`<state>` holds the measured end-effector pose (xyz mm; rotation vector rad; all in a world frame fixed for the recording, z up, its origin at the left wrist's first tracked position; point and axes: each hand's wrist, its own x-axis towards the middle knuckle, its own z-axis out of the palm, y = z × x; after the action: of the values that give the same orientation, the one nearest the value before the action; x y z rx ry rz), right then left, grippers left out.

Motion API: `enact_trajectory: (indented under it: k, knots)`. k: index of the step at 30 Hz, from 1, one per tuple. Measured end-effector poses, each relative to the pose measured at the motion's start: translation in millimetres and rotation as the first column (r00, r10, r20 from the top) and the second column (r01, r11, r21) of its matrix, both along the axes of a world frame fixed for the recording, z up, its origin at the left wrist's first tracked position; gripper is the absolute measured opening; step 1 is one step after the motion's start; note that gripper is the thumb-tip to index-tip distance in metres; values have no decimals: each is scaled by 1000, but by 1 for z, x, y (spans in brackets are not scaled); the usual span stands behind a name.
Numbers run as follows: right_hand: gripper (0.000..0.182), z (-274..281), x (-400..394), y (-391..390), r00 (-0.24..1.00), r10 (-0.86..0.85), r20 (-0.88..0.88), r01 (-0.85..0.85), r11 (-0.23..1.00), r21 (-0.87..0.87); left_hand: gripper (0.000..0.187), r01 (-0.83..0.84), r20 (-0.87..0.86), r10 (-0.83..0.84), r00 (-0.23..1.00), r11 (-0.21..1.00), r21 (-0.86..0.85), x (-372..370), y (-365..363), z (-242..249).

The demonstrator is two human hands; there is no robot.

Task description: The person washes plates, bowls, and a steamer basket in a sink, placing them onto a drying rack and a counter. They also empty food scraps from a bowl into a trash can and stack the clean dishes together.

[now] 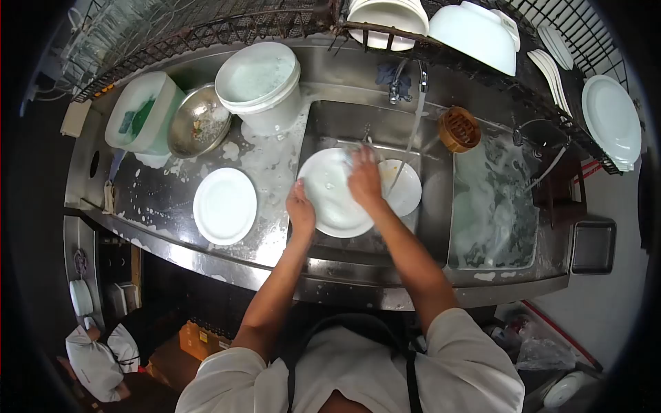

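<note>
1. We have the white round plate over the left basin of the steel desk, its soapy upper face turned toward us
2. Our left hand grips the plate's near-left rim with the thumb on top, fingers mostly out of sight; a firm rim hold like this should suit a surface that is probably slippery
3. Our right hand is blurred at the plate's upper right, and we cannot tell whether it is clasping a cloth or sponge or lies bare against the plate
4. To wipe well, we do best to work in overlapping circles from the middle to the rim, pressing evenly so the plate does not tip under the right hand
5. We judge it wise to turn the rim through the left hand little by little, so the patch under the thumb gets its share, and then do the underside
6. A second white plate, with yellowish bits on it, lies partly behind our right forearm; we should hold the first one clear of it, since a knock could chip either
7. We should also avoid swinging left into the oval white plate on the desk, or the white bucket beyond it
</note>
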<state>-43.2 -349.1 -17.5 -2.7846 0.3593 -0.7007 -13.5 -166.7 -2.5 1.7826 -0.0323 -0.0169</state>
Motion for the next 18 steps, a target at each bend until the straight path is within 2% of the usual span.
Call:
enact_trajectory:
  k: [1,2,3,5,6,7,8,9,10,11,12,13,14,16,17,18]
  knots:
    - [42,-2,21,21,995,4,97,-1,1000,-28,43,31,-35,-31,999,1000,-5,2,-4,4]
    - [41,11,28,48,996,68,-55,-52,965,255,42,58,-74,-59,996,998,-12,3,-7,8]
    - [40,29,23,70,968,172,-182,-52,850,525,41,83,-115,-85,990,996,-18,2,-9,9]
    - [35,45,-5,86,937,347,-49,-302,870,391,43,14,-189,25,982,979,202,40,15,-57]
    - [32,67,-19,83,896,442,-53,-374,812,448,44,-145,-256,138,957,989,-10,45,20,-29]
    - [32,73,-26,70,914,407,-4,-379,855,353,46,-314,-341,233,911,927,-207,50,28,-12]
    - [33,75,-35,57,926,375,49,-375,890,260,54,-273,-369,161,915,923,-272,56,48,-15]
    - [33,75,-41,47,931,351,103,-364,916,167,53,-225,-434,95,896,939,-259,53,54,-5]
    - [34,73,-36,36,941,225,251,-320,833,451,52,-184,-498,35,867,950,-254,47,61,5]
    - [38,71,-26,27,939,49,340,-287,653,701,52,-137,-559,-26,829,959,-247,40,69,13]
    - [39,80,-16,19,919,-84,384,-392,-110,913,56,-128,-684,-86,725,958,-256,32,67,8]
    - [42,89,-7,14,928,-202,314,-343,-794,502,62,-13,-750,-166,641,974,-227,25,65,0]
    - [53,51,5,16,778,-133,614,-354,-900,253,77,34,-728,-244,641,956,-291,8,54,-2]
    - [50,53,-24,71,835,-279,475,-422,-877,228,84,64,-700,-168,694,983,-172,-9,30,-12]
    - [49,56,-34,99,855,-333,398,-442,-870,221,88,8,-666,-23,746,1000,-26,-9,22,-5]
    - [50,55,-35,116,906,-286,312,-389,-855,342,88,-33,-643,62,764,998,57,-6,28,17]
